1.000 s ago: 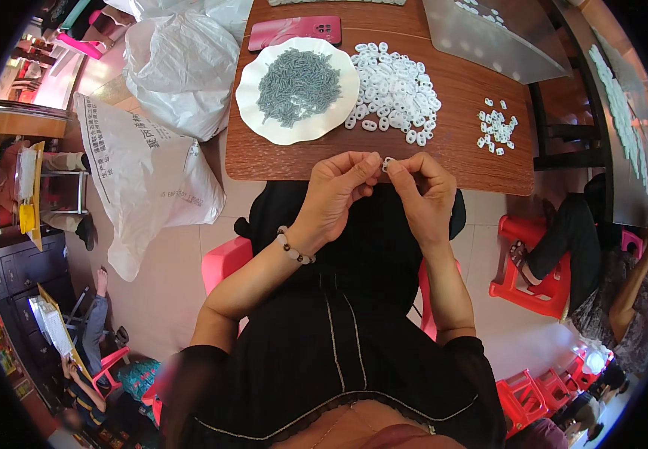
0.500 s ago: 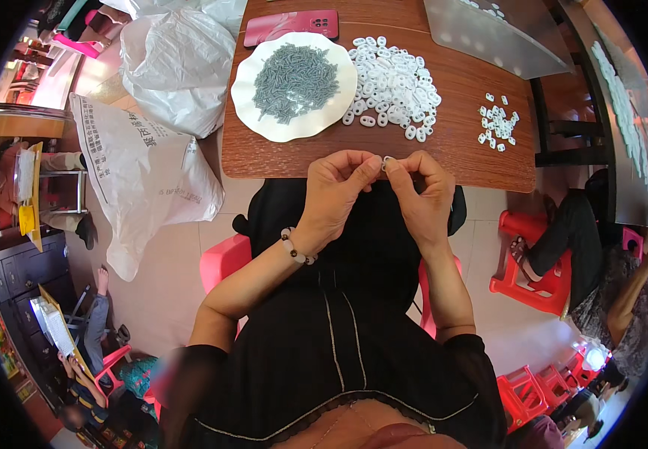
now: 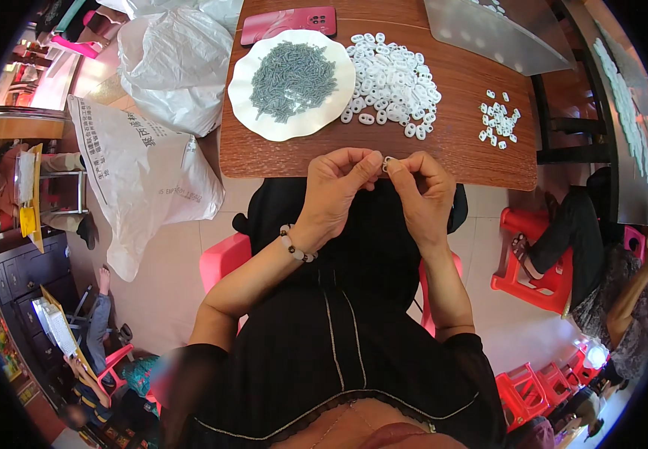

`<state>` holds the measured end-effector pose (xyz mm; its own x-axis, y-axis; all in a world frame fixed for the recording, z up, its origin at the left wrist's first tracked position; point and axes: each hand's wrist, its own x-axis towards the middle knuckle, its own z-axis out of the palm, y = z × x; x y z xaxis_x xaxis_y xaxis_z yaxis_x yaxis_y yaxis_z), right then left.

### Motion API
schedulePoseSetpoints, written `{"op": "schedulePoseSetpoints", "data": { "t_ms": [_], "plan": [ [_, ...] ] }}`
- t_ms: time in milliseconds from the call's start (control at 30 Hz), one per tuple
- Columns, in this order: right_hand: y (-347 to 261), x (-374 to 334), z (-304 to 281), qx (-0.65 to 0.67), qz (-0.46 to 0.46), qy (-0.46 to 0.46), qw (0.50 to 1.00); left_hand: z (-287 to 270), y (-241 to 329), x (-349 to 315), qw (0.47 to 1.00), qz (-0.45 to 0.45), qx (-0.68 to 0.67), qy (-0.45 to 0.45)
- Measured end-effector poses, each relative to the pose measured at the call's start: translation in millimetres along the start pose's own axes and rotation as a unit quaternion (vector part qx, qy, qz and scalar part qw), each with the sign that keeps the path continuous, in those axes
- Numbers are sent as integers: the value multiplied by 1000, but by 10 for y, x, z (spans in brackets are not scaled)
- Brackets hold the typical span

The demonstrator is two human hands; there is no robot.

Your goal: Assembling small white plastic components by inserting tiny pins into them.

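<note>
Just over the table's near edge, my two hands meet fingertip to fingertip. My right hand (image 3: 422, 196) pinches a small white oval piece (image 3: 387, 161) between thumb and index finger. My left hand (image 3: 337, 188), with a beaded bracelet on its wrist, is closed in a pinch right beside that piece; whatever lies between its fingertips is too small to make out. Beyond the hands is a heap of white oval two-holed pieces (image 3: 392, 84). To its left, a white scalloped plate (image 3: 240, 105) carries many small grey rod-like pieces (image 3: 294, 81).
A smaller scatter of white pieces (image 3: 500, 124) lies on the right of the wooden table (image 3: 279, 156). A red phone (image 3: 286, 25) rests behind the plate. A translucent bin (image 3: 499, 37) stands far right. White sacks (image 3: 144, 179) are on the left floor; a person sits by a red stool (image 3: 533, 280).
Both hands stay almost in place, with only slight finger movement around the white oval piece. The view has shifted slightly.
</note>
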<state>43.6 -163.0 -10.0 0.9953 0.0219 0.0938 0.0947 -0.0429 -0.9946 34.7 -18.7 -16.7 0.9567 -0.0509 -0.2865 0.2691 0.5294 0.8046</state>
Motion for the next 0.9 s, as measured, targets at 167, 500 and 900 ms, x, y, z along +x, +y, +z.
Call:
{"op": "schedulePoseSetpoints", "data": {
  "t_ms": [167, 500, 900],
  "plan": [
    [23, -13, 6, 6, 4, 1, 1000, -6, -28, -6, 1000, -1, -17, 0],
    [29, -28, -1, 12, 5, 2, 1000, 19, -78, -61, 997, -15, -76, 15],
    [16, -16, -28, -7, -3, -13, 1000, 33, -73, -68, 997, -29, -73, 16]
  ]
}}
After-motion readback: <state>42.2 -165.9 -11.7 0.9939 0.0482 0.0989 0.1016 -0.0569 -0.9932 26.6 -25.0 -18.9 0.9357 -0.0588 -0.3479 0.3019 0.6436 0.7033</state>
